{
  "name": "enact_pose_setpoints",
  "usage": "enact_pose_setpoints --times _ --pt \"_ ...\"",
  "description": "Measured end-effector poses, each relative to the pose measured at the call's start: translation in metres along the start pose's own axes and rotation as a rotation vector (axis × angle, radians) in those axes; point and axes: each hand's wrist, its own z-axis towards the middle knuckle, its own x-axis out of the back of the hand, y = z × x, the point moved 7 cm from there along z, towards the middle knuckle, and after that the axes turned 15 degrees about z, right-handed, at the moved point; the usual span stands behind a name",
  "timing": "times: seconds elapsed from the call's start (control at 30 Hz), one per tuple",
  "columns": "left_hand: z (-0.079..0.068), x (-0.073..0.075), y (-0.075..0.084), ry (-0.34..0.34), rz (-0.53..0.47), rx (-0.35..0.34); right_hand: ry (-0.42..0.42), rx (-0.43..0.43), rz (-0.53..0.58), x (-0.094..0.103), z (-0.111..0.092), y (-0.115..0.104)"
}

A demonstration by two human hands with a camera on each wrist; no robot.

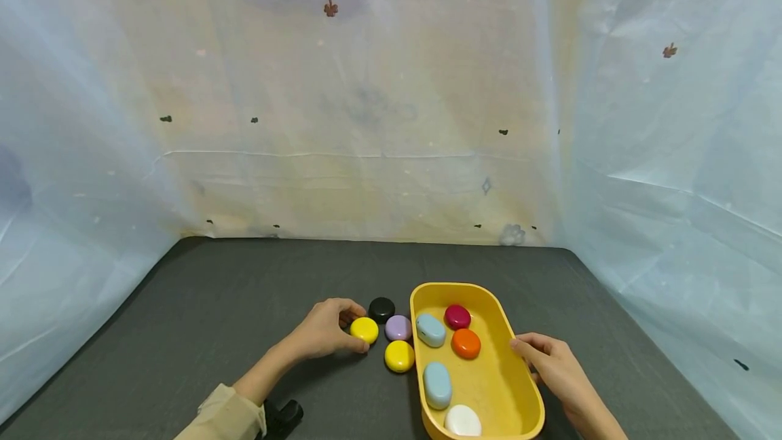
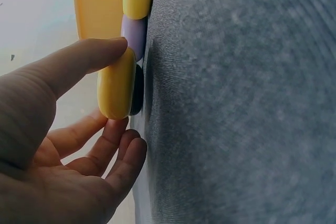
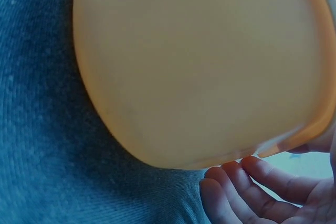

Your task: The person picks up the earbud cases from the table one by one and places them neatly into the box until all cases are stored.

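Observation:
My left hand (image 1: 326, 330) pinches a glossy round yellow pebble (image 1: 364, 330) between thumb and fingertips. In the left wrist view this pebble (image 2: 116, 85) stands close over the dark cloth. Just beyond it sit a black pebble (image 1: 381, 309), a purple one (image 1: 398, 328) and a second yellow pebble (image 1: 400, 356), by the tray's left wall. My right hand (image 1: 552, 365) grips the right rim of a yellow tray (image 1: 501, 386), thumb at the rim and fingers against the outer wall (image 3: 199, 77).
Inside the tray lie two light blue pebbles (image 1: 437, 384), a dark red one (image 1: 457, 317), an orange one (image 1: 466, 343) and a white one (image 1: 463, 420). Dark grey cloth (image 1: 244, 297) covers the table. Pale plastic sheeting (image 1: 366, 121) hangs around the back and sides.

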Motion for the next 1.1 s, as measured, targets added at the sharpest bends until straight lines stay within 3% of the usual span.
enact_pose_setpoints --times 0.77,1.1 --pt "-0.002 0.008 0.018 0.022 -0.015 0.012 -0.005 0.003 -0.006 0.003 -0.003 -0.002" --pt "-0.004 0.010 0.017 0.037 -0.009 0.014 -0.005 0.021 -0.010 0.000 -0.003 -0.002"
